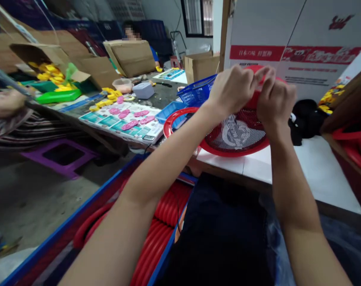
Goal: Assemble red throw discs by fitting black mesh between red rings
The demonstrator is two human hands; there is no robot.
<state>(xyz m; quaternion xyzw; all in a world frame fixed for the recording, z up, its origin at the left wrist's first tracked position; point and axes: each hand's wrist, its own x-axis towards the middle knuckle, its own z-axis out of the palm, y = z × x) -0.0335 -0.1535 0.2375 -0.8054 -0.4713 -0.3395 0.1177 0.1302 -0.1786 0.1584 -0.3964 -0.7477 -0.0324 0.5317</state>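
Observation:
My left hand (235,89) and my right hand (275,97) are raised close together over the white table, fingers curled round a red piece (253,97). Below them, a round black mesh with a white print, framed by a red ring (232,153), stands tilted on the table. The hands hide how the red piece joins the ring. Another red ring (167,126) lies to the left, partly behind my left forearm, beside a light blue tray (168,114).
A blue crate (109,180) of red rings stands at lower left. Pink pieces (130,124) lie on a printed sheet. A person's hand (10,102) is at far left; another person sits behind boxes. A purple stool (61,157) and a white box (257,29) are present.

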